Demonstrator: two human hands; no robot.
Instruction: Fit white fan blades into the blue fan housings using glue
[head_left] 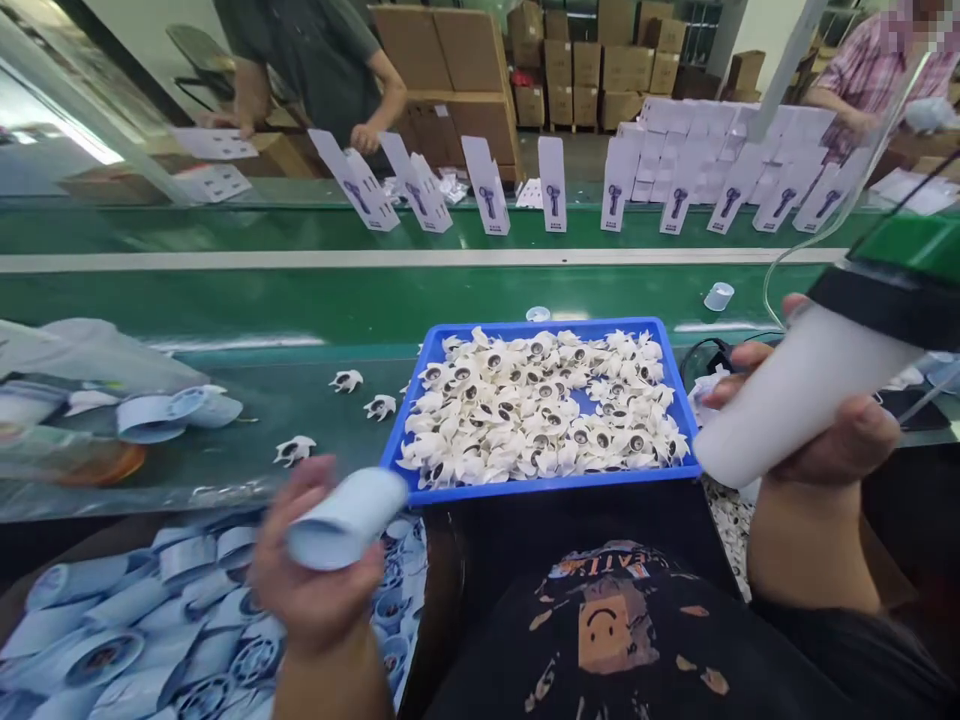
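My left hand (311,590), slightly blurred, is closed around a light-blue plastic cylinder housing (356,515) above a heap of similar light-blue housings (150,625). On the right, my right hand (844,450) grips a thick white cylindrical tool (810,385) with a black collar and a green end; it tilts with its white end pointing down and left. Between my hands lies a blue tray (555,488) filled with small white fan impellers (517,410). Several loose impellers (295,450) lie on the bench left of the tray.
A green conveyor belt (300,300) crosses behind the tray. Printed white boxes (555,190) stand along its far side. A blue cup-shaped part (718,297) sits at the right. Plastic bags (90,360) lie at the left. Two other people (307,70) work across the belt.
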